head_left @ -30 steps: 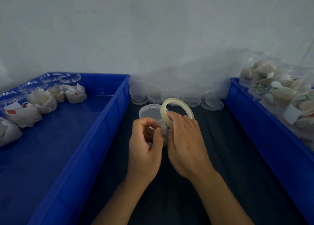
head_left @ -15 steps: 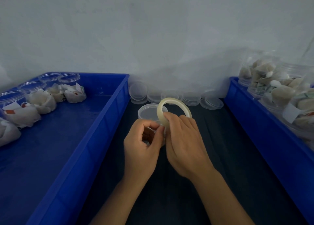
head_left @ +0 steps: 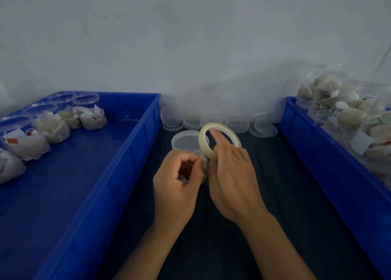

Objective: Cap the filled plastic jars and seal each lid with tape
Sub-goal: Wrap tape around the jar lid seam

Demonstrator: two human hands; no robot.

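Head view. One jar (head_left: 186, 144) stands on the dark table (head_left: 285, 195), its lid on, directly behind both hands. Right hand (head_left: 230, 174) grips the tape roll (head_left: 218, 140), fingers through the ring and thumb on its outer band; the roll stands on edge, touching the jar's near right side. Left hand (head_left: 177, 184) has thumb and forefinger pinched together just left of the roll, seemingly on the tape's free end, though the strip itself is too thin to make out.

Judgement: this jar is capped; sealing looks only just begun, with no tape visible on the lid.

Left of the grip, left tray (head_left: 118, 174) holds a row of filled jars (head_left: 48, 119) at its far left, mouths open, so uncapped. Behind the jar, stacks of spare lids (head_left: 237, 123) sit against the wall. Right of the grip, right tray (head_left: 317, 163) holds more filled jars (head_left: 338, 110); whether they are capped or taped, cannot tell.
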